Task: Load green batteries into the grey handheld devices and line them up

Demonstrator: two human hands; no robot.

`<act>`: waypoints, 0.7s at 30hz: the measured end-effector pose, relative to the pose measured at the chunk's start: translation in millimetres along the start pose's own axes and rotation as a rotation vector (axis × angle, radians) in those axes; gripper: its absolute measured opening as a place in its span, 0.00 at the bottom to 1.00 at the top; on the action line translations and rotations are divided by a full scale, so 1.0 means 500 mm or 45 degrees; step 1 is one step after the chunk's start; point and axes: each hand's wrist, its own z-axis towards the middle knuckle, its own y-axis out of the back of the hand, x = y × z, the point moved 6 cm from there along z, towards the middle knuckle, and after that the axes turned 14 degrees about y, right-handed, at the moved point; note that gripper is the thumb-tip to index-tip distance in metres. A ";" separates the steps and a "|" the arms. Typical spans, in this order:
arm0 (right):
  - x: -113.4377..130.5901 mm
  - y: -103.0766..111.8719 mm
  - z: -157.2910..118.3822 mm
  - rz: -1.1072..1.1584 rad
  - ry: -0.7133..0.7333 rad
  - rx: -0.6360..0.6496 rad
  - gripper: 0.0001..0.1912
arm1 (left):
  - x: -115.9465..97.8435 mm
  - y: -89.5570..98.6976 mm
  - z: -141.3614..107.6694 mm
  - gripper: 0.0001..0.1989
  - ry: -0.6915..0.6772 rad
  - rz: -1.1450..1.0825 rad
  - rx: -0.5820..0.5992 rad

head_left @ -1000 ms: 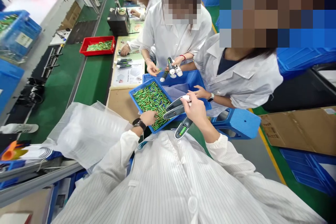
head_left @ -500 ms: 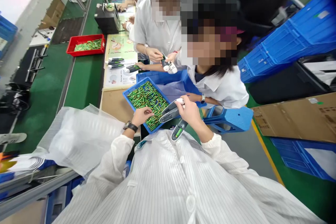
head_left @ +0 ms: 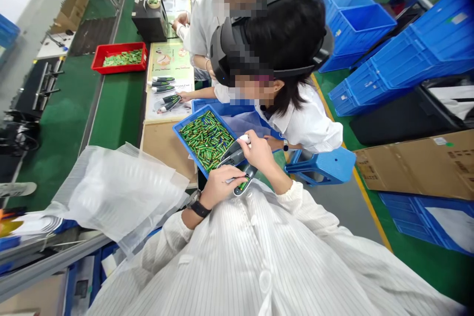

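Observation:
Several grey and white handheld devices [head_left: 233, 154] are gripped together in my right hand [head_left: 258, 150], over the right edge of a blue tray [head_left: 177, 131]. That tray holds many green batteries [head_left: 207, 138]. The lowest device [head_left: 245, 180] has an open compartment with green batteries showing inside. My left hand [head_left: 223, 185] is at this compartment, its thumb and fingers pinched close together over it. What the left fingertips hold is too small and covered to name.
A red tray of green batteries [head_left: 97, 61] stands on the green conveyor. Several devices lie on the printed mat [head_left: 166, 61], one under another person's hand. Plastic bags [head_left: 122, 192] lie left; a person in white sits close at the right, beside a blue stool [head_left: 333, 163].
My left hand has moved right from above the battery tray to the lowest device's compartment. The devices shifted slightly left. The nearest person's head has turned and leaned in over the mat side.

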 end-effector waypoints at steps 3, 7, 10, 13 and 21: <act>0.005 -0.017 -0.010 0.048 0.005 0.030 0.17 | 0.009 -0.007 -0.018 0.09 0.053 0.129 0.080; 0.005 -0.054 -0.035 0.104 -0.010 0.095 0.16 | 0.007 -0.019 -0.054 0.11 0.015 0.224 0.212; -0.002 -0.078 -0.051 0.146 -0.034 0.118 0.16 | -0.001 -0.024 -0.071 0.12 -0.078 0.301 0.346; -0.010 -0.090 -0.056 0.183 -0.035 0.117 0.15 | -0.007 -0.025 -0.081 0.13 -0.158 0.370 0.451; -0.069 -0.055 -0.045 0.167 -0.099 -0.004 0.16 | 0.157 0.085 0.013 0.10 0.330 0.540 -0.290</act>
